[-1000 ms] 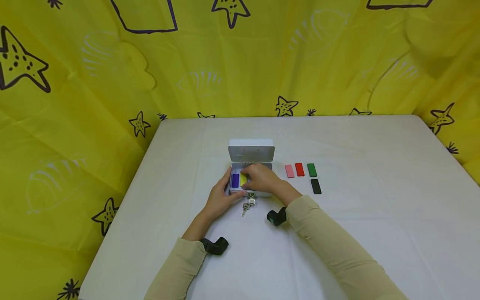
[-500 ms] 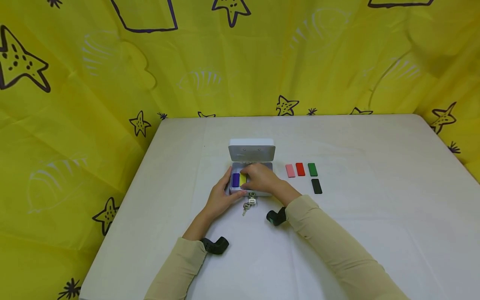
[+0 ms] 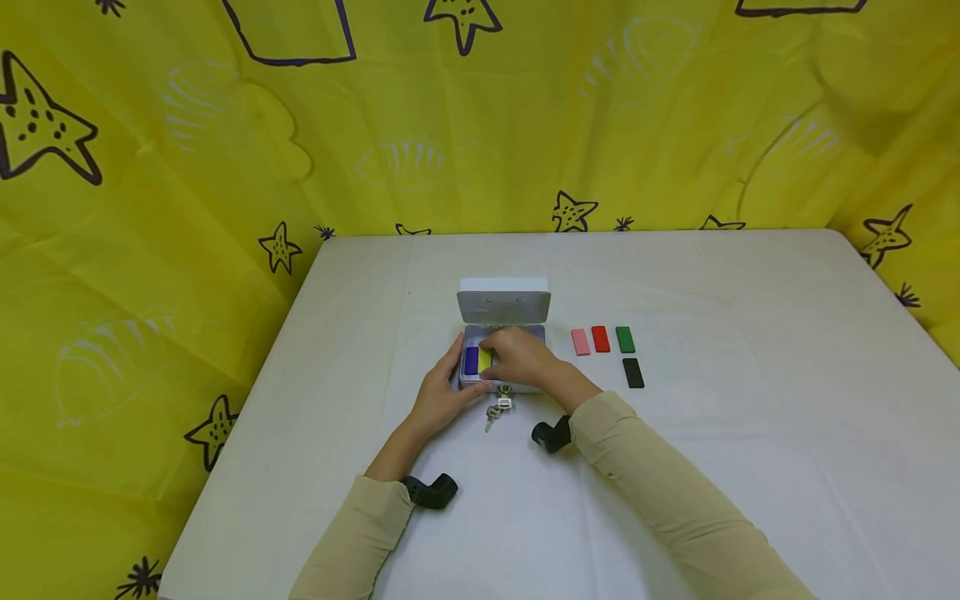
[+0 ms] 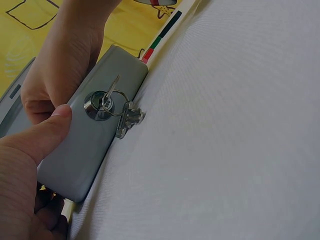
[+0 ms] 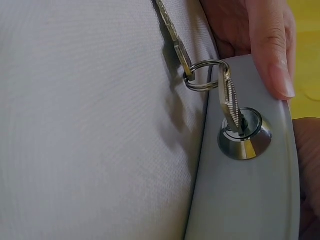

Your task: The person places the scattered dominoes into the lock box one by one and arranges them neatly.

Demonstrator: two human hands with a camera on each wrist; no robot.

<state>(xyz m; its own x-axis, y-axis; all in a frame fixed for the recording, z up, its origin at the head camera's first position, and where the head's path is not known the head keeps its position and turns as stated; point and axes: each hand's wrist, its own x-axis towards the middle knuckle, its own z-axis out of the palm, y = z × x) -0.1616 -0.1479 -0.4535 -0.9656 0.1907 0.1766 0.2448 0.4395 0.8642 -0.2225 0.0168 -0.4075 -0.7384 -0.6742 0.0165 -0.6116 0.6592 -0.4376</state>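
Observation:
A small white metal cash box [image 3: 517,387] stands on the table with its lid [image 3: 504,308] raised. My left hand [image 3: 437,398] holds the box at its left end, the thumb on the front wall and the fingers along the side. Inside, my right hand [image 3: 523,357] pinches a yellow block [image 3: 484,359] upright beside a purple block [image 3: 471,361]. The right part of the box's inside is hidden by that hand. A key sits in the front lock [image 4: 100,105], and a second key [image 5: 182,55] hangs from the same ring.
To the right of the box lie a pink block [image 3: 581,342], a red block [image 3: 601,339], a green block [image 3: 626,339] and a black block [image 3: 633,373]. A white cloth covers the table [image 3: 750,417]. Behind it hangs a yellow patterned curtain [image 3: 510,117].
The right hand has shifted the yellow block slightly left, closing the gap to the purple block. The left hand has stayed on the box.

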